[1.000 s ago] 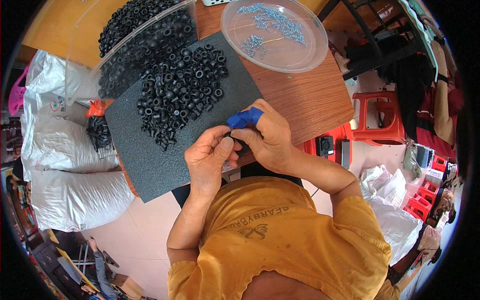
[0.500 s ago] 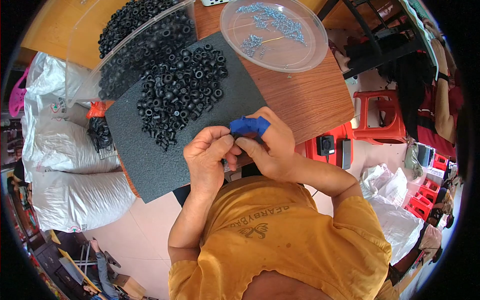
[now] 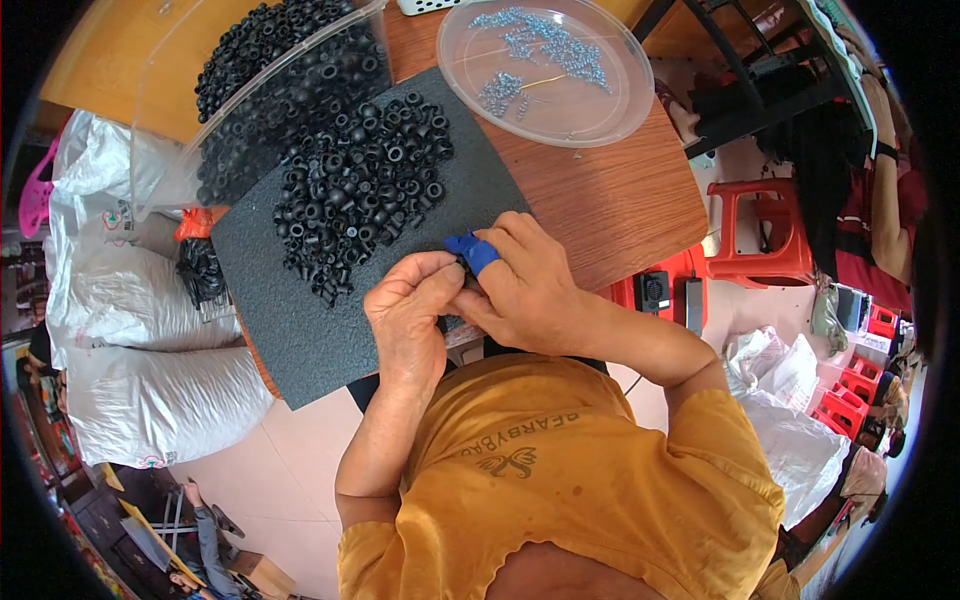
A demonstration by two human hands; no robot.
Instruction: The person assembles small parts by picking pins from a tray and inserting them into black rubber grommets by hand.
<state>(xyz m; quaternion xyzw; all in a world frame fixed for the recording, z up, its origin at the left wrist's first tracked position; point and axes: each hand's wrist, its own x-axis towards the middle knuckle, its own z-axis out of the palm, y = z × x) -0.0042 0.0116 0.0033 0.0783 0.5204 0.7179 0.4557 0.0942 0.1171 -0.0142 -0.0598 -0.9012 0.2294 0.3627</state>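
My left hand (image 3: 410, 305) is closed in a pinch over the near edge of the dark mat (image 3: 320, 358). A small black piece (image 3: 462, 262) shows between its thumb and index finger, mostly covered. Pressed up against it, my right hand (image 3: 530, 285) has its thumb and index finger closed at the same spot. Blue tape (image 3: 470, 250) wraps the right index finger. What the right fingertips grip is hidden. Beyond the hands, a heap of small black rubber caps (image 3: 360, 180) lies on the mat.
A clear plastic bin (image 3: 165, 165) of black caps leans at the far left. Far right, a round clear tray (image 3: 620, 110) holds tiny bluish metal pieces (image 3: 560, 50) on the wooden table (image 3: 630, 200). White sacks (image 3: 165, 400) stand left; a red stool (image 3: 765, 235) stands right.
My right hand has shifted slightly left and turned, bringing its taped finger closer to the left fingertips. The left hand stays nearly in place, still pinching.
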